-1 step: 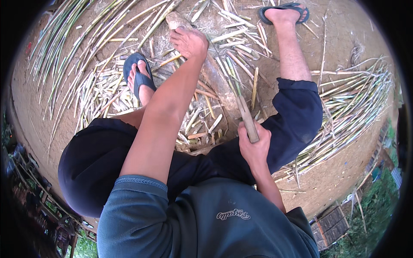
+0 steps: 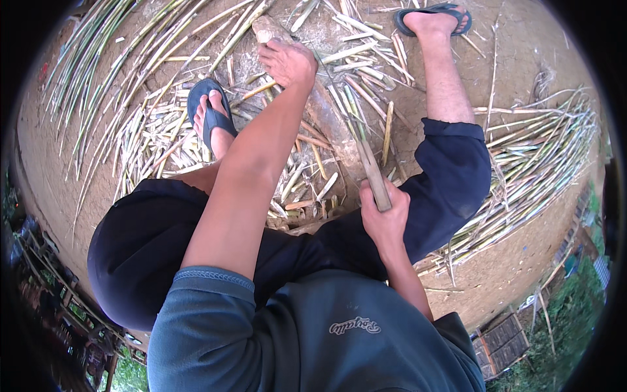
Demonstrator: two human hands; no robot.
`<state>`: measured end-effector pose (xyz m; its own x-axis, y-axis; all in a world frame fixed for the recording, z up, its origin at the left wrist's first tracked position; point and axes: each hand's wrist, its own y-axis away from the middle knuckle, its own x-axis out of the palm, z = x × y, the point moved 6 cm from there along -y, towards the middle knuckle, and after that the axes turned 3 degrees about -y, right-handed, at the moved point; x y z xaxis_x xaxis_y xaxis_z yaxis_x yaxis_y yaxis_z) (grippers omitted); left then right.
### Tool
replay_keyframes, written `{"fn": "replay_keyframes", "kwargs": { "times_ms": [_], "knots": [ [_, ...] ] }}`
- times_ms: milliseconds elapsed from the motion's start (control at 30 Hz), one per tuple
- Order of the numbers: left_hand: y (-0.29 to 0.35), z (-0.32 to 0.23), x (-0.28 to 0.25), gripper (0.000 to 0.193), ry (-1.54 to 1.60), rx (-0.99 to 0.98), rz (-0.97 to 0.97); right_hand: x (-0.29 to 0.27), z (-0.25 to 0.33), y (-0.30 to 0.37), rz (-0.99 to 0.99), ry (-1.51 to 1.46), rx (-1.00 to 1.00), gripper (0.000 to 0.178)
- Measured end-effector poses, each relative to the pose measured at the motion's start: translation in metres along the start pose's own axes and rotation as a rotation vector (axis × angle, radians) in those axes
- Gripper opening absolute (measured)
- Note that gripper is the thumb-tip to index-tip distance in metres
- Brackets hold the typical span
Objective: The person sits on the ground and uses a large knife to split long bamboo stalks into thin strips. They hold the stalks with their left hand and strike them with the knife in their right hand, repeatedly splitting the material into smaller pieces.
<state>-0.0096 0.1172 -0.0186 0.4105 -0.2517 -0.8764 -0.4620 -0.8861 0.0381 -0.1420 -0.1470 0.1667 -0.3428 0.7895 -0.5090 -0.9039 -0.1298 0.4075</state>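
My left hand is reached out over the far end of a thick log lying on the ground between my legs. Its fingers curl down onto the wood, and what they grip, if anything, is hidden under the palm. My right hand, by my right thigh, is closed round the handle of a wooden-handled knife. The thin blade appears nearly edge-on and runs along the log toward my left hand. Green and pale stalk strips lie beside the blade, so its outline is hard to make out.
Short cut stalk pieces litter the ground around the log. Long stalks fan out at the far left, and a pile of stalks lies at right. My sandalled feet stand either side of the log. A slatted wooden panel is at lower right.
My right hand and the knife handle have shifted very slightly away from me. My left hand stays in place on the log.
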Motion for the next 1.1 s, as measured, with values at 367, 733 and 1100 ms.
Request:
{"fn": "replay_keyframes", "kwargs": {
  "times_ms": [367,733,1100],
  "knots": [
    [-0.004,0.002,-0.006,0.049,-0.052,-0.019,0.005,-0.021,-0.012,0.02,-0.015,-0.018,-0.011,0.008],
    [-0.005,0.004,-0.007,0.049,-0.058,-0.075,-0.005,-0.018,-0.029,0.033,-0.018,-0.022,-0.039,0.013],
    [-0.007,0.01,0.004,0.058,-0.077,-0.042,0.031,-0.014,-0.021,0.026,-0.052,0.002,-0.059,0.012]
  ]
}}
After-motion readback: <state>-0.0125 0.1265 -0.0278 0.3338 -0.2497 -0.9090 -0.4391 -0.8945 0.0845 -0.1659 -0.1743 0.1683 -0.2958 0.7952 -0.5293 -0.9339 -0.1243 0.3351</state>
